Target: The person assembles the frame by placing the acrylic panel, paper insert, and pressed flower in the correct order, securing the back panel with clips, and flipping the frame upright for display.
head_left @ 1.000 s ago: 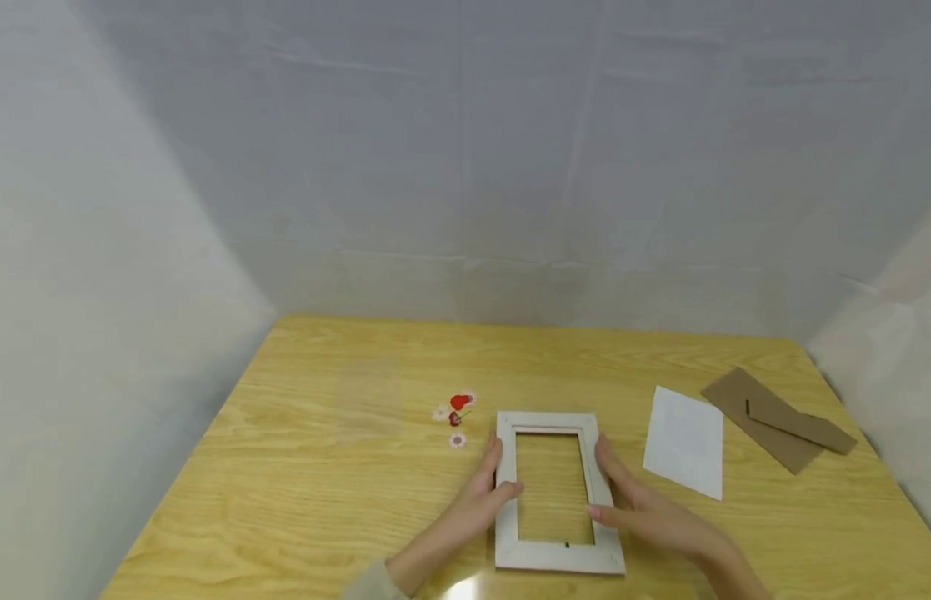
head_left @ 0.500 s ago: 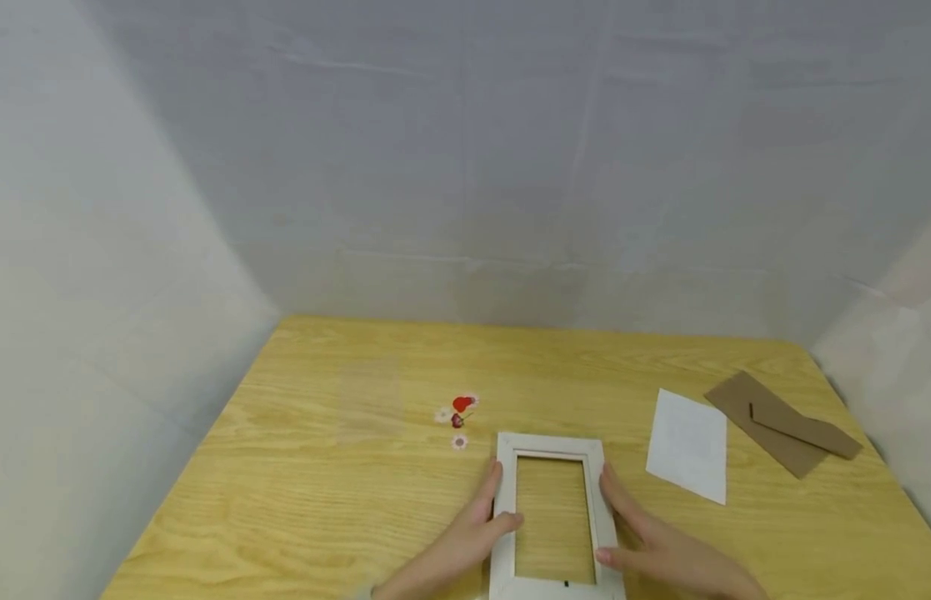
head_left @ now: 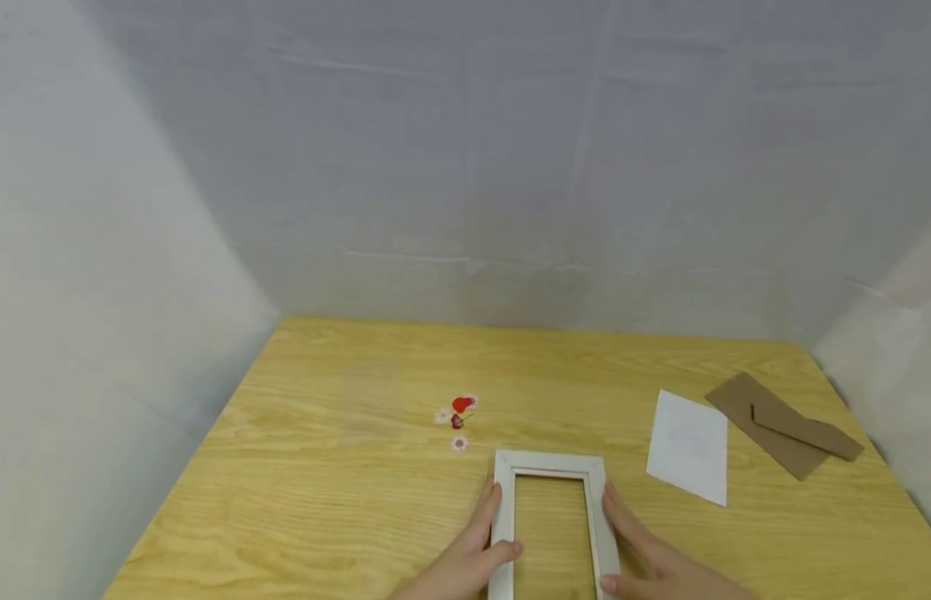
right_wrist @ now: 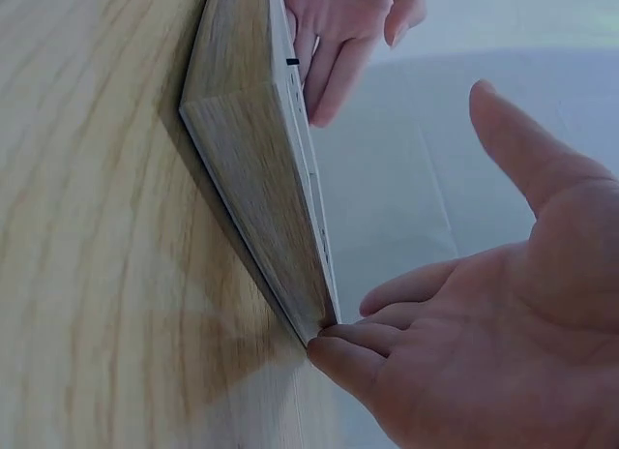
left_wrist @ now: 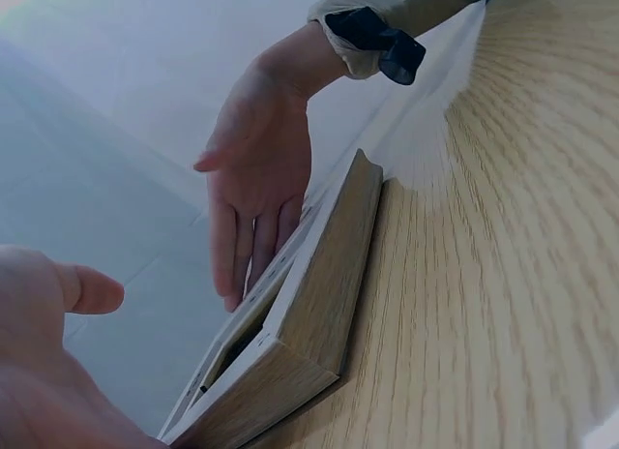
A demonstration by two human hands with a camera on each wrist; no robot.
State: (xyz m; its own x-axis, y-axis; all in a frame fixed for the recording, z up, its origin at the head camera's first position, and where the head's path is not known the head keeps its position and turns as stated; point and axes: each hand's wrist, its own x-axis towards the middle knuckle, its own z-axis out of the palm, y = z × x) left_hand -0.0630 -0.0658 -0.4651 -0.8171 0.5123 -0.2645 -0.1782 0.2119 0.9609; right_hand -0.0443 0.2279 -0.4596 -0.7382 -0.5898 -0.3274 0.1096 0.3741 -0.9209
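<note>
White picture frame (head_left: 549, 462) lies lengthwise toward the worktop's far edge (head_left: 548, 337) between left hand (head_left: 465, 560) and right hand (head_left: 658, 563), fingers straight, thumbs spread.

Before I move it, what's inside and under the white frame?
Inside the white frame, the wood tabletop shows; the head view cuts off the opening's near end. Anything directly beneath the frame's border is covered and cannot be seen.

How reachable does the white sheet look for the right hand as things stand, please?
Probably yes: the white sheet lies ahead and to the right of the right hand, with nothing visible between them. That hand touches the frame, but would likely just need to leave it.
</note>
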